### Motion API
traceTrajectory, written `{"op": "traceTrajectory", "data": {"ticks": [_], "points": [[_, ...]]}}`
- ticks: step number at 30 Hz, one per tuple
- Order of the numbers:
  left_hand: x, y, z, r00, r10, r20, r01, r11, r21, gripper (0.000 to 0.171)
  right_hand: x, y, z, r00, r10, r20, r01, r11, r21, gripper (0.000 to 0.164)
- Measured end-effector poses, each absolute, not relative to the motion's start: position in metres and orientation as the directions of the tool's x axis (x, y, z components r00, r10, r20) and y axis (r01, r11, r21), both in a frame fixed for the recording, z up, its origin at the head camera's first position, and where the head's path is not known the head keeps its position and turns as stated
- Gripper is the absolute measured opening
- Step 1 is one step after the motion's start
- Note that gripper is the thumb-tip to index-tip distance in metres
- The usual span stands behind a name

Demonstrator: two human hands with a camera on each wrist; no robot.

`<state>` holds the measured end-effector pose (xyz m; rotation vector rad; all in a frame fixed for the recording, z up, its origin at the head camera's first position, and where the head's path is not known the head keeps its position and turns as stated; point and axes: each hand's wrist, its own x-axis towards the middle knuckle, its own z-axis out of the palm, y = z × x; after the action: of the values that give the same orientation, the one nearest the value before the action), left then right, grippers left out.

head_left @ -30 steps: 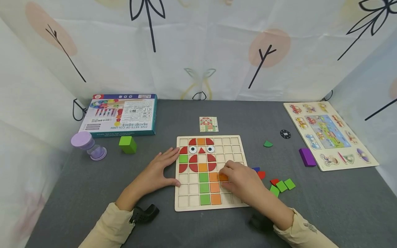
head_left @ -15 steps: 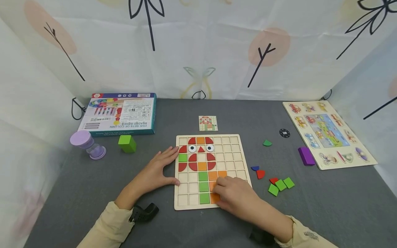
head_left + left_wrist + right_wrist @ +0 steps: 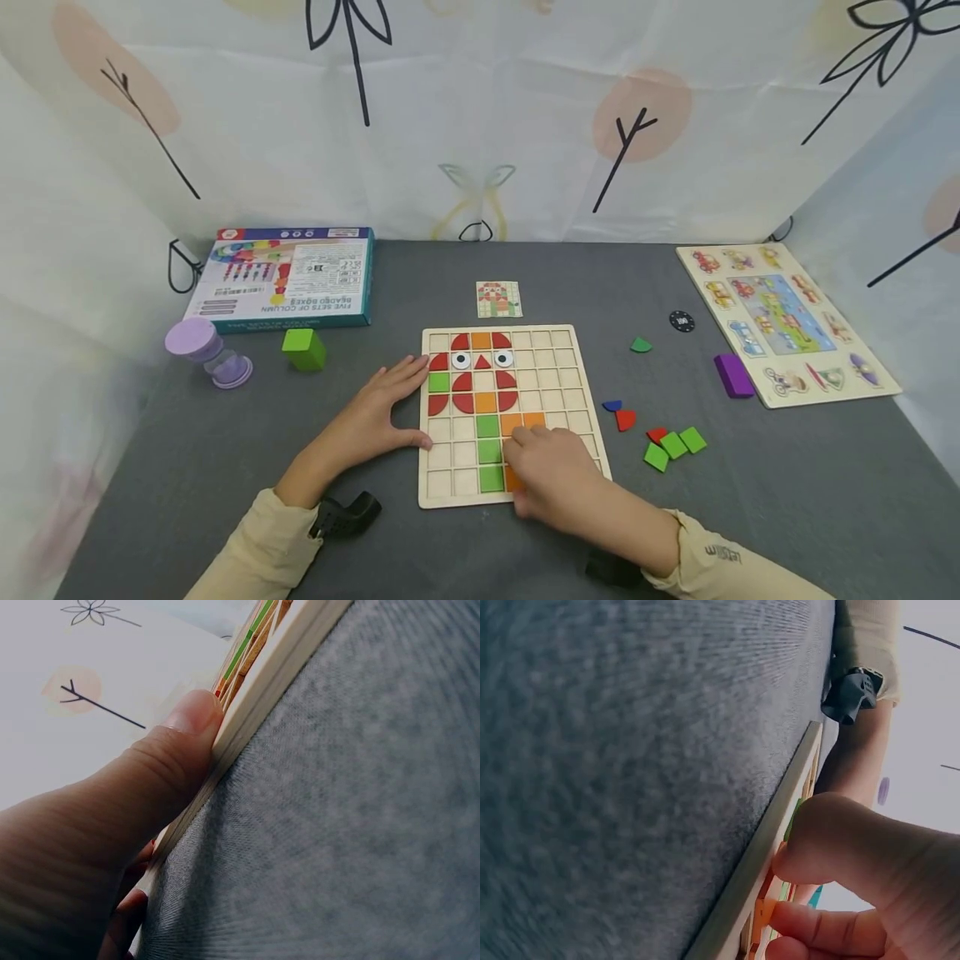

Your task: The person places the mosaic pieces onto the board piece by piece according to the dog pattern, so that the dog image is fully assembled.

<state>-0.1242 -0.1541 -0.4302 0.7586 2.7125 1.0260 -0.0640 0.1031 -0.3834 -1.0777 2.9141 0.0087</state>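
Tiles (image 3: 487,451) sit in the left and middle columns of the grid board (image 3: 558,379); what the right hand (image 3: 558,475) covers at its near middle is hard to tell. The left hand (image 3: 378,417) touches the board's left edge. Left of it stands a cube (image 3: 304,350), farther left an hourglass (image 3: 210,353), and behind-left a toy box (image 3: 285,279). Directly behind it lies a pattern card (image 3: 498,299). Right of it lie loose tiles (image 3: 673,446), and farther right a poker chip (image 3: 682,322), a rectangular block (image 3: 734,376) and a puzzle board (image 3: 825,394).

Pale gridded board (image 3: 530,380), orange tiles (image 3: 485,402), purple block (image 3: 733,376)
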Motion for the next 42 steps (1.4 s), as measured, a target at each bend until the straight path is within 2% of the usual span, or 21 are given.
{"op": "traceTrajectory", "data": {"ticks": [4, 13, 18, 26, 37, 42], "points": [[-0.124, -0.155, -0.432, -0.862, 0.506, 0.044, 0.405, 0.634, 0.659, 0.099, -0.063, 0.103, -0.384, -0.757, -0.652, -0.041, -0.653, 0.757, 0.009, 0.022], [-0.125, -0.155, -0.434, -0.859, 0.508, 0.068, 0.423, 0.629, 0.652, 0.098, -0.066, 0.114, -0.379, -0.784, -0.621, 0.013, -0.621, 0.783, -0.038, 0.025], [-0.126, -0.154, -0.434, -0.857, 0.51, 0.072, 0.426, 0.623, 0.656, 0.098, -0.073, 0.123, -0.378, -0.823, -0.564, 0.065, -0.564, 0.825, 0.006, 0.02], [-0.126, -0.154, -0.435, -0.858, 0.509, 0.072, 0.426, 0.626, 0.653, 0.099, -0.08, 0.128, -0.383, -0.834, -0.55, 0.039, -0.549, 0.835, 0.034, 0.021], [-0.126, -0.154, -0.434, -0.861, 0.505, 0.064, 0.419, 0.633, 0.651, 0.099, -0.083, 0.13, -0.383, -0.818, -0.575, 0.011, -0.575, 0.818, -0.013, 0.021], [-0.125, -0.155, -0.433, -0.862, 0.504, 0.054, 0.412, 0.635, 0.653, 0.1, -0.088, 0.14, -0.376, -0.832, -0.546, 0.099, -0.554, 0.827, -0.089, 0.02]]}}
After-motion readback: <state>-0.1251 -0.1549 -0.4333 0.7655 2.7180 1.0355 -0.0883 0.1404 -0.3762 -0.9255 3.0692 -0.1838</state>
